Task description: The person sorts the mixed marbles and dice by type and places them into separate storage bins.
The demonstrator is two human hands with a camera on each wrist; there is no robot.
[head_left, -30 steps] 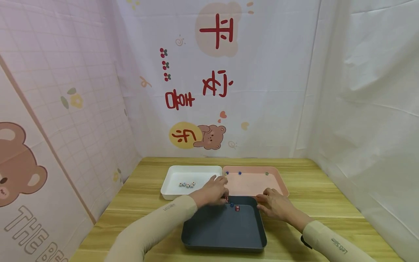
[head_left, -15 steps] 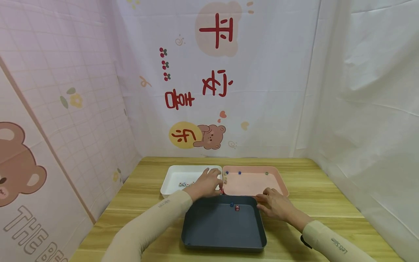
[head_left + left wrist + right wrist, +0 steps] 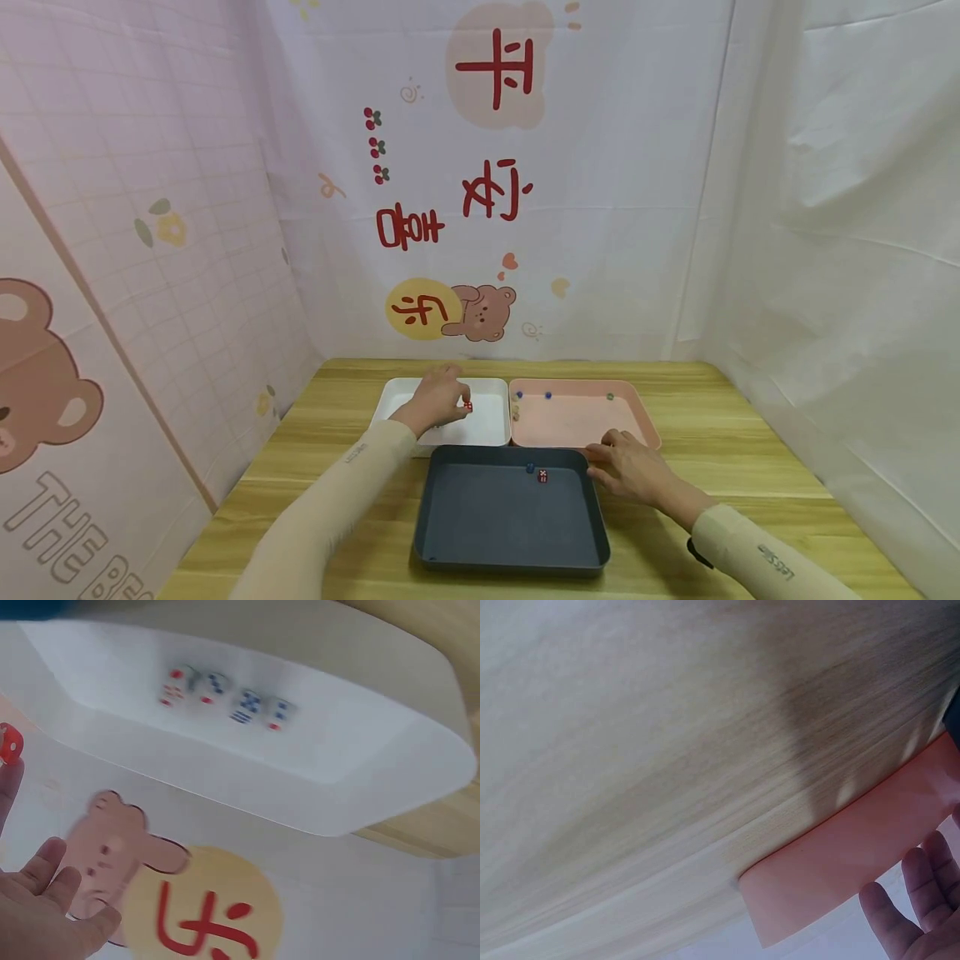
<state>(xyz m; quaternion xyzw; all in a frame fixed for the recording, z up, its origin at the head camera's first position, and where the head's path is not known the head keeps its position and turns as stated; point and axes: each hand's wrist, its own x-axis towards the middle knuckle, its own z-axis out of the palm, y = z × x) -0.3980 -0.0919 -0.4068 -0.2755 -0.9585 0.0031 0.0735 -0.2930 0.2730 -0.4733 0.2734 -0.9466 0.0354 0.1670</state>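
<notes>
My left hand (image 3: 437, 400) pinches a red die (image 3: 468, 407) above the white tray (image 3: 491, 421). Part of that die also shows at the left edge of the left wrist view. Several white dice (image 3: 247, 706) with red and blue pips lie in the white tray, mostly hidden by the hand in the head view. My right hand (image 3: 636, 473) rests with relaxed fingers where the pink tray (image 3: 577, 427) meets the dark grey tray (image 3: 517, 525). Near the back of the dark tray sit a blue die (image 3: 530, 468) and a red die (image 3: 542, 476).
Inside the pink tray are two small blue pieces, a greenish piece (image 3: 610, 397) and some yellowish pieces (image 3: 516, 412) by its left wall. All three trays stand on a wooden table (image 3: 720, 433). Printed cloth (image 3: 600, 208) hangs around the table's back and sides.
My left hand has carried the red die up and left from the dark tray's back edge to over the white tray. The right hand has stayed in place.
</notes>
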